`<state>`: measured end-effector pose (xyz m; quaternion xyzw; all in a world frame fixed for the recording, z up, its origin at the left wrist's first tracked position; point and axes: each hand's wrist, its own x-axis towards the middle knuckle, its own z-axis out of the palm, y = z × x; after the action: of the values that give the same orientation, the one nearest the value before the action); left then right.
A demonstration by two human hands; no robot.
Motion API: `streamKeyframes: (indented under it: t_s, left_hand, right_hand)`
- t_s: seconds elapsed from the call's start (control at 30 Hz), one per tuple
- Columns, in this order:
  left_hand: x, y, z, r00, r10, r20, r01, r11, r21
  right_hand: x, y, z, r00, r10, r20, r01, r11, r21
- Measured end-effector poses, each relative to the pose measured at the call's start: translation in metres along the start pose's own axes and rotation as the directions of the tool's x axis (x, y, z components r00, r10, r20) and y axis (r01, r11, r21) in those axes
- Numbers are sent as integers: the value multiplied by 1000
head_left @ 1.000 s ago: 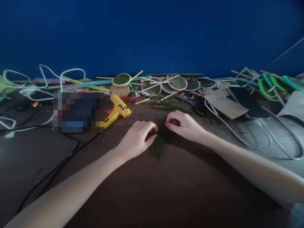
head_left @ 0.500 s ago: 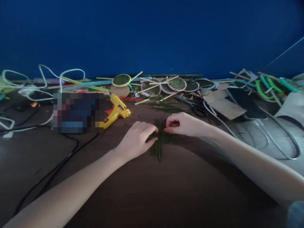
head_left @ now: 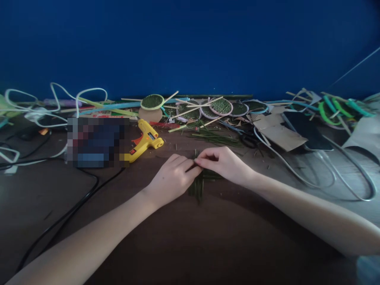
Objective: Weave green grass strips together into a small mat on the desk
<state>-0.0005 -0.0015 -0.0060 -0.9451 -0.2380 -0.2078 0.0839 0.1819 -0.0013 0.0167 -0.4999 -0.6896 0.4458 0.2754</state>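
Dark green, grass-like strips point(head_left: 196, 190) lie crossed on the brown table, some running toward me and others to the right. Over their crossing my left hand point(head_left: 175, 176) is closed, thumb and fingers pressed together on the strips. My right hand point(head_left: 223, 164) pinches at the same spot, its thumb and forefinger touching the left fingertips. The fingers hide most of the crossing and the exact strip between them. Just beyond my hands is a loose bundle of green strips point(head_left: 216, 137).
A yellow glue gun point(head_left: 147, 140) lies left, beside a blurred-out object point(head_left: 97, 142). Along the blue wall are round green woven pieces point(head_left: 221, 106), sticks and scraps. Black scissors point(head_left: 249, 139), cardboard point(head_left: 280, 130), a phone point(head_left: 308, 130) and pale cables point(head_left: 365, 174) are right. Black cords point(head_left: 86, 194) cross the left.
My right hand has moved left until its fingertips meet those of my left hand. The gap between the left thumb and fingers has closed over the strips.
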Motion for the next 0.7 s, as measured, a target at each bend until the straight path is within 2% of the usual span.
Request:
streamKeyframes:
  t_s: [0.13,0.23,0.33,0.6,0.7]
  left_hand:
    - [0,-1,1,999,-36,-28,34,996,-79]
    - [-2,-1,1,999,-54,-8,53,991,-121]
    - [-2,-1,1,998,-60,10,61,992,-111]
    - [-1,0,0,996,-87,12,87,990,-113]
    - [-1,0,0,991,-129,18,130,984,-125]
  right_hand:
    - [3,8,-3,993,-79,-85,74,996,-54]
    - [7,19,-4,959,-194,-206,123,942,-311]
    - [9,27,-2,947,-244,-209,121,874,-471]
    - [9,29,-1,961,-229,-154,131,868,-479]
    - [9,29,-2,951,-274,-145,182,871,-457]
